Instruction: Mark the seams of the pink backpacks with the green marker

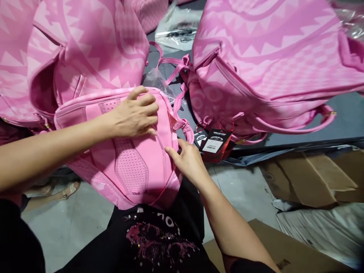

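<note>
A pink backpack [127, 167] lies back side up in front of me, half over the table edge. My left hand [135, 113] rests on its upper part, fingers bent and pressed on the fabric. At the bag's right edge my right hand [187, 159] pinches the side seam near a pink strap [182, 121]. A black and red hang tag [214, 144] lies just right of that hand.
Two more pink patterned bags [270, 57] [71, 49] lie on the dark table [347, 113] behind. Clear plastic wrap [179, 26] sits between them. Flattened cardboard [307, 178] and a box [281, 250] are on the floor at right. Another person's sandalled foot [68, 189] shows at left.
</note>
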A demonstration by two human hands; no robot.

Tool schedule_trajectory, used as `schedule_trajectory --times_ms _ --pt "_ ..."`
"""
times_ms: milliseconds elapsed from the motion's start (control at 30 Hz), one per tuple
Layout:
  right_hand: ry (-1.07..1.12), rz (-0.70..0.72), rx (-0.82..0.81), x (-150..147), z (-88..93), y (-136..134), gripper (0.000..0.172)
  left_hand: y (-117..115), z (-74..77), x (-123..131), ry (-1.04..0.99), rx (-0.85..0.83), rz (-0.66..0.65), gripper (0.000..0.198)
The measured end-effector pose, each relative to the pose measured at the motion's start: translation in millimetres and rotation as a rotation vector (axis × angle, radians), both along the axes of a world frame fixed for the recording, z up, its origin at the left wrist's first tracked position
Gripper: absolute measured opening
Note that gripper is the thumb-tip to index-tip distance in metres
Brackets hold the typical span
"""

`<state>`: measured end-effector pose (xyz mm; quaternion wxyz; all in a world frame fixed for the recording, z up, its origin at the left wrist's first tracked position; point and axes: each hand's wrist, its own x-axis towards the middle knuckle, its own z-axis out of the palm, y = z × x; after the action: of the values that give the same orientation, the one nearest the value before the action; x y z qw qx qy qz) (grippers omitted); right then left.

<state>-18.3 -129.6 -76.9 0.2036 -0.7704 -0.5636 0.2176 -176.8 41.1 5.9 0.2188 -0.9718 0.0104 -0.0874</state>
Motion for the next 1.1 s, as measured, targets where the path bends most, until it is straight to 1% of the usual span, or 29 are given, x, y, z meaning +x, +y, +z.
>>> schedule_trajectory --times_ms 67,133,167,233,267,300,333,400,433,500,600,667,733,767,800,867,900,933,967,1000,1033,1067,1100 --pt "0.064 0.032 0.009 3 0.2 -1 0.025 -12 -4.5 1 0.018 -0.061 -0.023 0.058" --pt "0.074 0.044 0.027 4 0.1 -5 0.026 -26 -16.4 1 0.0 -0.108 -0.05 0.052" --pt "0.041 0.029 0.064 4 -0.2 -7 0.029 -31 -23.3 -1 -0.033 -0.106 -0.066 0.047" --pt "-0.088 -0.025 0.211 4 -1.4 -12 0.032 -36 -35.9 -7 -0.155 -0.057 -0.112 0.04" --pt "-0.167 -0.027 0.303 3 -2.1 -14 0.029 -36 -41.1 -10 -0.234 -0.028 -0.142 0.038" --pt "-0.246 0.011 0.387 3 -2.7 -13 0.024 -34 -45.6 -12 -0.303 -0.004 -0.169 0.033" --pt "-0.321 0.084 0.451 3 -3.1 -12 0.022 -32 -49.4 -14 -0.355 0.012 -0.188 0.027" --pt "-0.455 0.267 0.519 5 -3.2 -4 0.026 -28 -55.7 -16 -0.41 0.024 -0.201 0.017" --pt "-0.51 0.342 0.538 7 -2.9 1 0.028 -26 -58.3 -15 -0.417 0.025 -0.203 0.014" --pt "-0.595 0.442 0.57 11 -2.1 14 0.029 -23 -63.2 -12 -0.416 0.024 -0.207 0.011" --pt "-0.654 0.588 0.594 18 -3.7 31 0.033 -21 -68.5 -7 -0.442 0.019 -0.209 0.011" --pt "-0.666 0.655 0.608 21 -8.0 37 0.035 -20 -69.8 -4 -0.456 -0.013 -0.203 0.011" --pt "-0.668 0.66 0.648 25 -13.4 39 0.035 -18 -68.5 -3 -0.453 -0.058 -0.19 0.011" --pt "-0.671 0.646 0.67 27 -15.3 40 0.034 -17 -67.2 -2 -0.467 -0.072 -0.166 0.013" --pt "-0.672 0.628 0.686 29 -15.9 42 0.033 -15 -65.9 -3 -0.5 -0.085 -0.115 0.017" --pt "-0.662 0.591 0.699 29 -11.2 51 0.036 -13 -64.4 -6 -0.618 -0.115 0.036 0.029" --pt "-0.642 0.567 0.686 28 -5.7 60 0.037 -12 -65.0 -8 -0.694 -0.136 0.082 0.031" --pt "-0.604 0.536 0.66 25 1.6 70 0.037 -11 -66.7 -11 -0.753 -0.163 0.088 0.031" --pt "-0.549 0.494 0.63 21 10.1 82 0.035 -11 -69.3 -14 -0.793 -0.192 0.047 0.029" --pt "-0.487 0.451 0.594 17 19.0 96 0.031 -10 -72.7 -16 -0.802 -0.215 -0.033 0.026" --pt "-0.429 0.412 0.557 13 27.5 108 0.027 -10 -76.4 -18 -0.767 -0.23 -0.131 0.022" --pt "-0.384 0.38 0.527 10 35.0 120 0.024 -10 -80.2 -18 -0.69 -0.243 -0.216 0.017" --pt "-0.361 0.359 0.506 8 41.1 129 0.023 -10 -83.7 -17 -0.589 -0.252 -0.274 0.013"
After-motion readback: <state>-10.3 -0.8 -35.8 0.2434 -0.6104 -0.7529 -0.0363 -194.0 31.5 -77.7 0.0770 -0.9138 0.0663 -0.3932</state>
